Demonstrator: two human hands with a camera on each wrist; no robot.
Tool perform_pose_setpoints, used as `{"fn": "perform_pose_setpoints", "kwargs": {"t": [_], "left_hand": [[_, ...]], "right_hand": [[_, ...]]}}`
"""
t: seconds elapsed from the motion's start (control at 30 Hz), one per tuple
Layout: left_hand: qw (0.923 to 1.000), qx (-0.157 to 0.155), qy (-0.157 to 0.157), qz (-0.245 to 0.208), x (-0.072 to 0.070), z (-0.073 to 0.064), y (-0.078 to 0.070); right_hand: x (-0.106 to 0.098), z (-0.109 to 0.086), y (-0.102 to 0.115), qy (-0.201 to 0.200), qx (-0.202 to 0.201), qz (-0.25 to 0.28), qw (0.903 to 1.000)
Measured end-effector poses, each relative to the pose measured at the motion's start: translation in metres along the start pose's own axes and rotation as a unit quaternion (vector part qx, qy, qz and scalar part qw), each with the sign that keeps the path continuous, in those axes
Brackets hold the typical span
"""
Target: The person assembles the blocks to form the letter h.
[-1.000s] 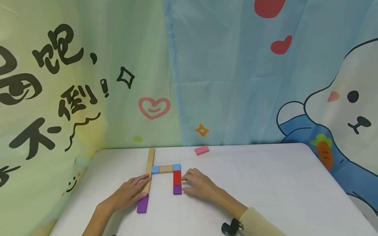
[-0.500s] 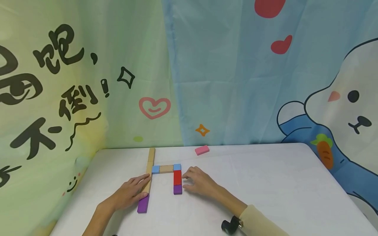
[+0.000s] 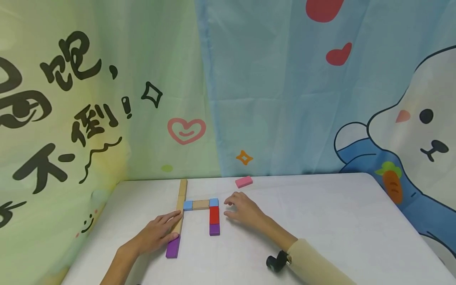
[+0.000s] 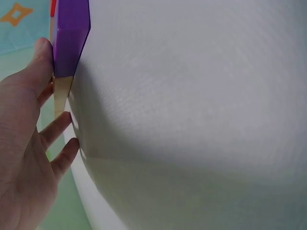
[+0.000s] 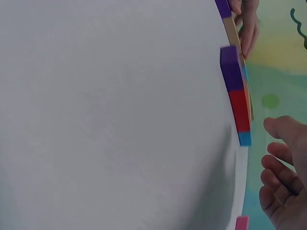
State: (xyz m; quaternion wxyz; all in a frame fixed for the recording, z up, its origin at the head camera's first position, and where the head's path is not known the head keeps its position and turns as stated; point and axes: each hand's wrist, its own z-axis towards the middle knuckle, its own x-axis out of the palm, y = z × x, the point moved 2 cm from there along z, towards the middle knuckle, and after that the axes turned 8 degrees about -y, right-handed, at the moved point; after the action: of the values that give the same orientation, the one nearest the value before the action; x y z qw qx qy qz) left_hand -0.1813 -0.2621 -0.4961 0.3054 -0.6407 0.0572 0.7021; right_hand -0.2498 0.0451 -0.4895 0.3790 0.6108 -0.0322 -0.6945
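Note:
Wooden blocks form an h-like figure on the white table. In its left column, plain wood blocks (image 3: 181, 190) run down to a purple block (image 3: 173, 247). My left hand (image 3: 153, 234) rests along this column, its thumb on the purple block and fingers by the wood. A light blue block (image 3: 187, 205), a plain wood block (image 3: 200, 204) and a second light blue block (image 3: 213, 202) make the crossbar. Below its right end lie a red block (image 3: 214, 215) and a small purple block (image 3: 214, 229). My right hand (image 3: 246, 209), loosely bent, holds nothing just right of them.
A pink block (image 3: 244, 181) lies apart near the back edge of the white table (image 3: 320, 221). Behind the table hangs a printed curtain (image 3: 278, 99). A black wrist camera (image 3: 277, 261) sits at the right cuff.
My right hand has drawn away from the red and purple blocks, a little up and to the right. The left hand and the blocks stay in place.

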Motion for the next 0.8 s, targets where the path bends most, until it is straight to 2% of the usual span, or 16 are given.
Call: {"fn": "perform_pose_setpoints", "kwargs": {"t": [0.13,0.23,0.37,0.43,0.63,0.8], "left_hand": [[1.0,-0.005,0.003,-0.004,0.0,0.0,-0.001],[1.0,-0.002,0.003,-0.003,-0.001,0.0,-0.002],[0.9998,-0.012,0.012,-0.004,-0.001,0.0,-0.002],[0.9996,-0.02,0.018,-0.007,-0.001,0.0,-0.002],[0.9996,-0.019,0.018,-0.006,-0.001,0.001,-0.001],[0.9997,-0.019,0.016,-0.002,0.0,0.0,0.0]], "right_hand": [[-0.003,0.016,-0.017,-0.026,0.035,0.0,0.999],[-0.006,0.029,-0.032,-0.062,0.065,-0.021,0.9958],[-0.01,0.042,-0.046,-0.119,0.112,-0.056,0.9849],[-0.011,0.047,-0.051,-0.136,0.137,-0.077,0.9782],[-0.007,0.051,-0.059,-0.139,0.183,-0.149,0.9618],[-0.004,0.053,-0.061,-0.124,0.211,-0.158,0.9567]]}}
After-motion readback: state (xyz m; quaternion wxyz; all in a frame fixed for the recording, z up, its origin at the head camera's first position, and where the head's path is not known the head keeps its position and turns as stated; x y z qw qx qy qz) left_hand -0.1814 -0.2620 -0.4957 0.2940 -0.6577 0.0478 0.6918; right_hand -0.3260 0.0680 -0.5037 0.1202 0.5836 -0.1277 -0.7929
